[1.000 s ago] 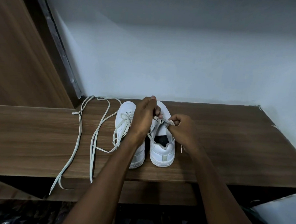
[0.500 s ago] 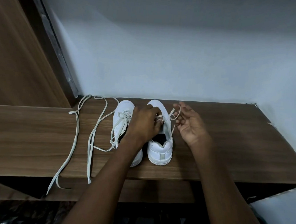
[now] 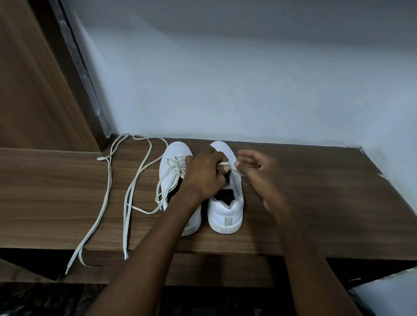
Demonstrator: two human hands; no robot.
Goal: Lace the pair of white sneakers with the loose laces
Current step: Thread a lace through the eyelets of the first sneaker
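Two white sneakers stand side by side on a wooden shelf (image 3: 321,200), toes towards the wall. The left sneaker (image 3: 175,153) has a lace threaded through its eyelets. Long lace ends (image 3: 128,202) trail from it leftwards over the shelf and hang off the front edge. My left hand (image 3: 205,177) reaches across onto the right sneaker (image 3: 226,213), fingers curled, and pinches a short stretch of its lace (image 3: 225,163) above the tongue. My right hand (image 3: 257,171) is blurred just right of that shoe. Its fingers are spread and its thumb tip lies against the same lace.
A pale wall rises right behind the shoes' toes. A wooden panel (image 3: 25,87) and a dark frame (image 3: 81,78) close off the left. A lower ledge (image 3: 209,269) juts out beneath the shelf. A white object (image 3: 388,293) sits at the lower right.
My right hand has opened and swung out to the right, then come back to the lace. My left hand has slid down from the toe onto the right sneaker's tongue.
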